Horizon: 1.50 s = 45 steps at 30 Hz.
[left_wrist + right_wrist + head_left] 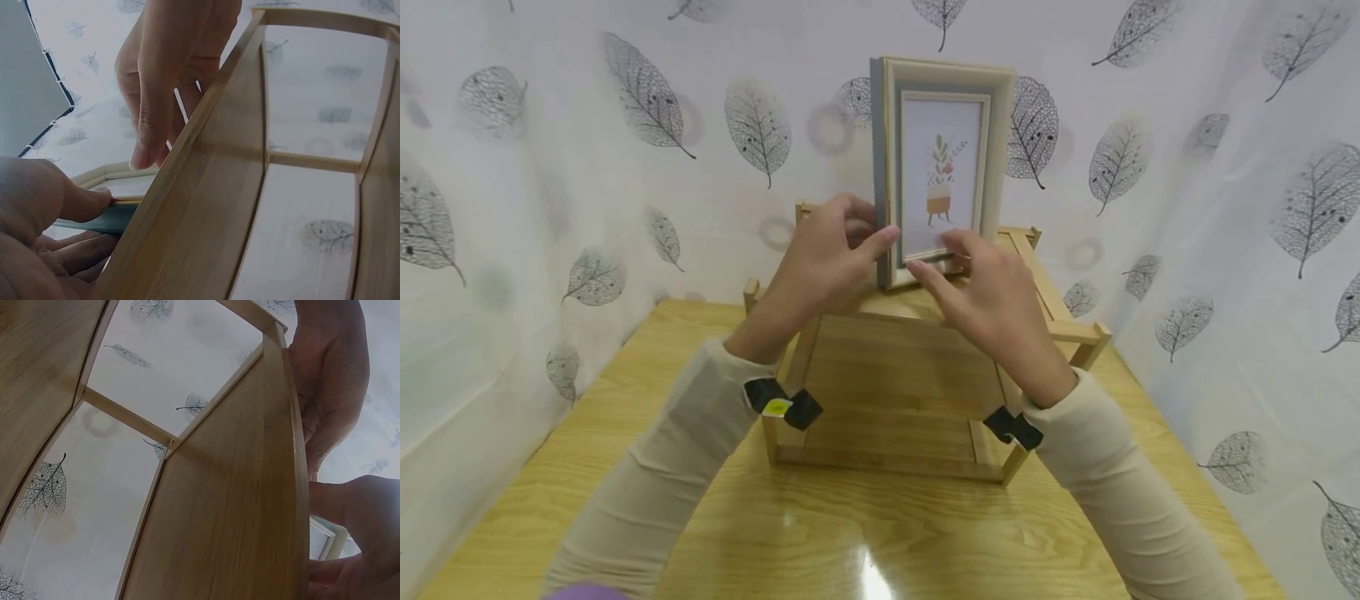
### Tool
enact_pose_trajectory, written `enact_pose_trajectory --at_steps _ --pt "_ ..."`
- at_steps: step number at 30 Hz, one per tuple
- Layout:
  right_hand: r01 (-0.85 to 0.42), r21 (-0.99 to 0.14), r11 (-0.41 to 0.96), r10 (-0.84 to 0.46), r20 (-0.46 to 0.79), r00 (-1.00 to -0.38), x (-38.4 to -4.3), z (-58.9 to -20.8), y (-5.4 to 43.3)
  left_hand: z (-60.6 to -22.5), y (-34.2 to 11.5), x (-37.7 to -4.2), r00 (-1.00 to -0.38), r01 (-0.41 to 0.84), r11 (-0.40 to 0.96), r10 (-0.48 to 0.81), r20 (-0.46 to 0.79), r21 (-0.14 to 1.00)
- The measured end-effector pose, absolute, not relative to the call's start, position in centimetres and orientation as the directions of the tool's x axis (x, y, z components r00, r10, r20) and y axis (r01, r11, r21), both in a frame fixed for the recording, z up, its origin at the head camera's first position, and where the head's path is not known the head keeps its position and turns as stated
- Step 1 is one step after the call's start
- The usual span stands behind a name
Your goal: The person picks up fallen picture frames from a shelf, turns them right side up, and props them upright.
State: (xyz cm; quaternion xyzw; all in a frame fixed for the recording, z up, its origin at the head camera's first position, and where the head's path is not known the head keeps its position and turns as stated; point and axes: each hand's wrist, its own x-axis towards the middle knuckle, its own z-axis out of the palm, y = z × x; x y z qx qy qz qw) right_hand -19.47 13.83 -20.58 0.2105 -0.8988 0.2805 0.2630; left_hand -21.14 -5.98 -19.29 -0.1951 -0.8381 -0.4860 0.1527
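A picture frame point(1004, 142) stands upright on the wooden rack's top shelf, cream-rimmed with a grey-blue side and a potted-plant print inside. My left hand point(831, 258) grips its left edge low down, thumb on the front rim and the other fingers behind. In the left wrist view that thumb lies over the rim, above the frame's blue side point(103, 220). At the lower front, my right hand point(996, 287) has its thumb tip at the bottom inner rim and its index finger by the print's lower right. Between these spread digits, part of the frame shows in the right wrist view.
The two-level wooden rack point(887, 462) stands on a wood-grain table point(820, 533). Its posts and side rails rise around the top shelf. A pale curtain point(715, 50) with a leaf print hangs behind and on both sides.
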Motion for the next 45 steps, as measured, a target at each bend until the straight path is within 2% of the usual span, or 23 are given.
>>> enact_pose_trajectory --at_steps 12,20,31,45 --pt "-0.562 -0.366 0.742 -0.269 0.606 -0.749 -19.91 -20.57 13.99 -19.28 -5.56 -21.27 -0.859 0.508 0.351 0.270 0.435 0.786" --pt "-0.566 -0.363 0.740 -0.279 0.599 -0.750 -20.06 -20.57 14.10 -19.44 -5.56 -21.26 -0.811 0.577 0.264 0.298 0.503 0.773" --pt "-0.536 -0.393 0.748 -0.290 0.532 -0.795 -20.09 -20.18 14.34 -19.57 -5.43 -21.14 -0.792 0.601 0.237 0.307 0.528 0.764" --pt "-0.572 -0.340 0.747 -0.323 0.566 -0.759 -20.21 -20.10 14.21 -19.67 -5.07 -21.32 -0.778 0.617 0.209 0.303 0.550 0.759"
